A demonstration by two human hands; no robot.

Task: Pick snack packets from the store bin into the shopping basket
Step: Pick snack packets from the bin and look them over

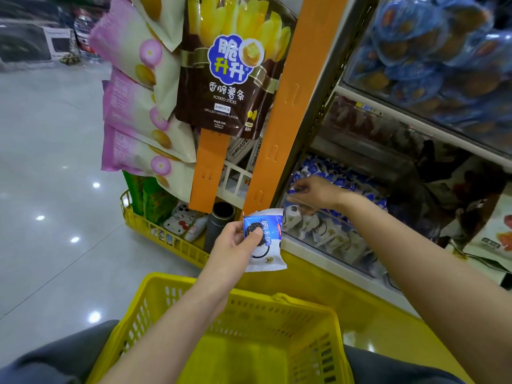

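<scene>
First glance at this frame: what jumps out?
The left hand pinches a blue-and-white snack packet dead centre, just above the yellow shopping basket at the bottom. To its right, the right hand reaches into the clear store bin of matching packets. Top centre, a big brown potato-sticks bag hangs beside an orange strip.

Shopping basket (277, 317) nearest you; snack packet (266, 239) in your left hand (235, 245) beyond its far rim; farther right, your right hand (313, 194) in the store bin (332, 236).
</scene>
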